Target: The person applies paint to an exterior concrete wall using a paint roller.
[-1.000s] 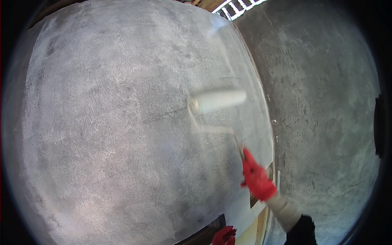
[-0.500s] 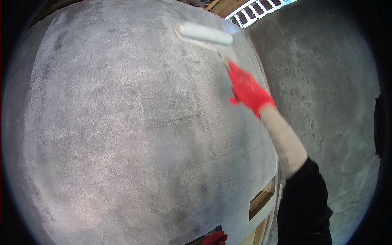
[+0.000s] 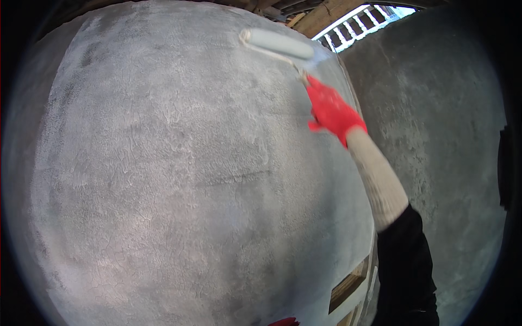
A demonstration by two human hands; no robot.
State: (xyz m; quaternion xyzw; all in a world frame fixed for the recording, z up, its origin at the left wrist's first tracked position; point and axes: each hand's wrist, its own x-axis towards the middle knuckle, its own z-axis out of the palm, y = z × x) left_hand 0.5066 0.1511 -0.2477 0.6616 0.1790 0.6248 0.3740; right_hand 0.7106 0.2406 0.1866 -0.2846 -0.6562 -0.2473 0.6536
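Note:
My right hand (image 3: 334, 111), in a red glove, is closed round the handle of a paint roller (image 3: 280, 44). The arm reaches up in a beige cuff and black sleeve. Wide and whitish, the roller's sleeve lies tilted near the top of a grey wall (image 3: 179, 163), close to its right corner; it appears to touch the surface. Streaky whitish paint covers much of this wall. At the bottom edge a scrap of dark red glove, seemingly my left hand (image 3: 284, 321), just shows; its fingers are cut off from view.
A darker grey wall (image 3: 429, 108) meets the painted one on the right. Wooden beams (image 3: 331, 15) run overhead, beside a bright opening with white bars (image 3: 361, 24). Low at the right is a wood-edged recess (image 3: 348, 285).
The roller has moved slightly higher on the wall with my right hand. The view has tilted up, showing more of the beams and less of the red glove at the bottom.

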